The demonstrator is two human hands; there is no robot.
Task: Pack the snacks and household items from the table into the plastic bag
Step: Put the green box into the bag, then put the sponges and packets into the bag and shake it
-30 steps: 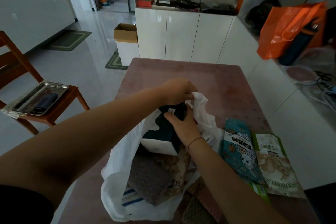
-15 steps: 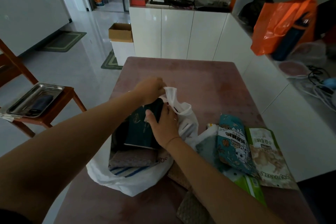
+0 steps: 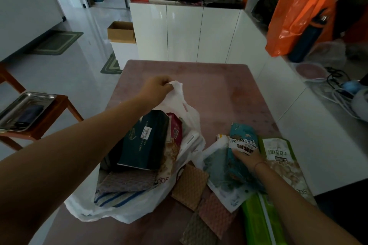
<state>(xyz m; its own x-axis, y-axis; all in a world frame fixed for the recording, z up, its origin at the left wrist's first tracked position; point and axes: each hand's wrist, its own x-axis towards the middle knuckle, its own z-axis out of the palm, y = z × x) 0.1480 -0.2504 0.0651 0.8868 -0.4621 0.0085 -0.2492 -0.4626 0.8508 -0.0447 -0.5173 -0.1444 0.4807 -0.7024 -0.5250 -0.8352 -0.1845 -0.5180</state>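
A white plastic bag (image 3: 127, 208) lies open on the pink table (image 3: 209, 89). My left hand (image 3: 157, 90) pinches its far handle and holds it up. Inside lie a dark teal box (image 3: 143, 143), a red packet (image 3: 175, 129) and folded cloths (image 3: 123, 183). To the right of the bag, my right hand (image 3: 248, 158) rests flat on a teal snack packet (image 3: 242, 145), fingers spread over it. Beside it lie a green-and-white snack packet (image 3: 278, 157) and a bright green packet (image 3: 262, 221). Waffle-textured cloths (image 3: 191, 185) sit in front of the bag.
A wooden stool carries a metal tray (image 3: 25, 109) at the left. White cabinets (image 3: 185, 32) stand behind the table. On the right counter are an orange bag (image 3: 294, 22) and cables (image 3: 338, 89). A cardboard box (image 3: 121, 32) sits on the floor.
My right hand has left the dark teal box inside the bag and moved right onto the teal snack packet. My left hand has lifted the bag's handle higher.
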